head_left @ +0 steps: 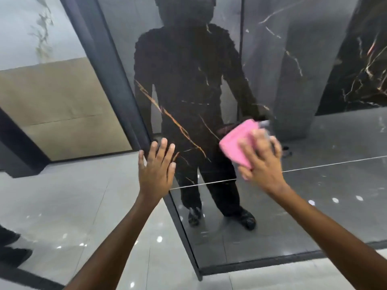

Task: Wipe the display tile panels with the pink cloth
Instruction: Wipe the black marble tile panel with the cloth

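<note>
A tall glossy black tile panel [188,84] with gold veins stands upright in front of me and mirrors a dark figure. My right hand [261,162] presses a folded pink cloth [238,141] flat against the panel's lower right part; the hand is motion-blurred. My left hand [157,164] lies with straight, spread fingers against the panel's left edge, next to its dark frame [117,84]. A thin horizontal joint line [201,184] crosses the panel just below both hands.
A beige tile panel [62,109] and a white marbled one [31,28] stand to the left. Another black veined panel [360,70] shows at the right. Glossy grey floor tiles [62,206] lie below. A dark shoe [12,254] is at the left edge.
</note>
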A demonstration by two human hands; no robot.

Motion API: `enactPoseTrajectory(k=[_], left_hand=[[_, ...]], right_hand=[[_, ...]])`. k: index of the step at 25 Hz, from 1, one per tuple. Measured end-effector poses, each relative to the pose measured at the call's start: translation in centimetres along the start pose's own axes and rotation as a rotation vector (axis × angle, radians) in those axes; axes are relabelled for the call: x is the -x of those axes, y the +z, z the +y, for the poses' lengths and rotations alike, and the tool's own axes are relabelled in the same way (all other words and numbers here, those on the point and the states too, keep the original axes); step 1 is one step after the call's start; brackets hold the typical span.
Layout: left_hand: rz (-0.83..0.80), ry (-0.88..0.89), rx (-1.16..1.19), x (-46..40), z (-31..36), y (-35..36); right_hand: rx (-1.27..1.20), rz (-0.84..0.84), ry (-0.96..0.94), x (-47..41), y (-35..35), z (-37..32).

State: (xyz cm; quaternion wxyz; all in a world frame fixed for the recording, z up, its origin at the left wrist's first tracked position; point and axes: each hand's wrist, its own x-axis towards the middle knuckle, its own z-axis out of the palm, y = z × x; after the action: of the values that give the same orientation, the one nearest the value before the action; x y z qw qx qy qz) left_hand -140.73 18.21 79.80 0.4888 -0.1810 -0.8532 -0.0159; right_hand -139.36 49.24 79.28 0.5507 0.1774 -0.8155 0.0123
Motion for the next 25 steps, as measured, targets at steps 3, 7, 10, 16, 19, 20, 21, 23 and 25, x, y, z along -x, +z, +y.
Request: enactPoseTrajectory(k=[3, 7, 10, 16, 19, 20, 21, 23, 25], left_hand=[[0.09, 0.128, -0.035, 0.2, -1.1, 1.8], [0.188, 0.186, -0.107, 0.0, -1.9, 3.0], [0.198, 0.25, -0.132, 0.0, -2.2, 2.7], [0.26, 0.271, -0.134, -0.4, -2.3, 3.4], [0.229, 0.26, -0.142, -0.1, -2.1, 3.0], [0.221, 0.243, -0.137, 0.2, -1.9, 3.0], [0.214, 0.218, -0.129, 0.5, -1.6, 3.1], [0.211, 0.173, -0.113, 0.6, -1.0, 3.1], [0.22, 0.176, -0.118, 0.3, -0.9, 3.1]], right_hand=[[-0.057, -0.003, 0.467, 1.9, -0.6, -2.6], [0.043, -0.262, -0.26, 5.7, 1.1, -5.2], [0.05, -0.24, -0.237, 3.3, 1.0, -4.3], [0.029, -0.01, -0.209, 2.7, 3.3, -4.3], [0.036, 0.044, -0.22, 3.2, 4.1, -4.4], [0.03, 0.064, -0.233, 3.5, 4.2, -4.5], [0.021, 0.079, -0.241, 3.8, 4.3, -4.5], [-0.008, 0.096, -0.233, 3.5, 4.2, -4.0], [-0.03, 0.16, -0.186, 3.1, 4.2, -3.7]])
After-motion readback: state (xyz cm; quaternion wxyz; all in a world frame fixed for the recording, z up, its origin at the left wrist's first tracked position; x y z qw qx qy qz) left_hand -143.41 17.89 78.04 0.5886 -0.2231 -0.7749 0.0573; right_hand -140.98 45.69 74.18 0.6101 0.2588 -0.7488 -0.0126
